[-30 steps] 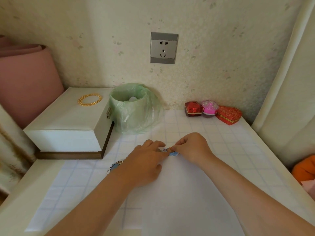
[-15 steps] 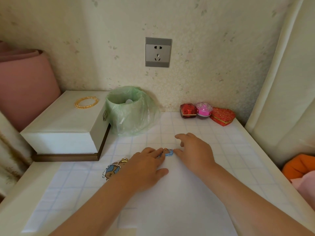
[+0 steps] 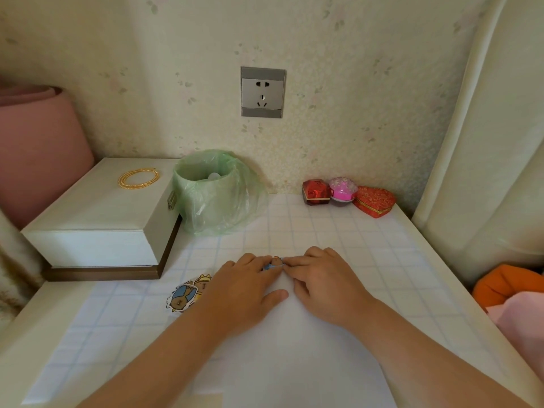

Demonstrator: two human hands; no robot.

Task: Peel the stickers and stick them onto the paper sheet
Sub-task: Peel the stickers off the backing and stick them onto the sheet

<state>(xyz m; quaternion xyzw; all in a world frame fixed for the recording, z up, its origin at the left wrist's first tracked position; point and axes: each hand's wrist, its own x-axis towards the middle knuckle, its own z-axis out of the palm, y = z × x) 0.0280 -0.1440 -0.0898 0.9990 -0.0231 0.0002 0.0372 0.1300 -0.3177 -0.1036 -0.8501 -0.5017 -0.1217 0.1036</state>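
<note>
A white paper sheet (image 3: 294,357) lies on the checked table in front of me. A small blue and brown cartoon sticker (image 3: 275,262) sits at the sheet's far edge. My left hand (image 3: 247,290) lies flat on the sheet, its fingertips pressing the sticker's left side. My right hand (image 3: 323,284) rests on the sheet with its index fingertip touching the sticker's right side. Two more cartoon stickers (image 3: 187,293) lie on the table just left of my left hand.
A white box (image 3: 97,219) with a gold bracelet (image 3: 138,178) stands at the back left. Beside it is a bin lined with a green bag (image 3: 215,192). Three small red and pink boxes (image 3: 347,195) sit against the wall. A curtain hangs at the right.
My right hand let go of its pinch on the sticker, spread beside it, then brought its fingertips back onto it. My left hand stayed pressing the sticker.
</note>
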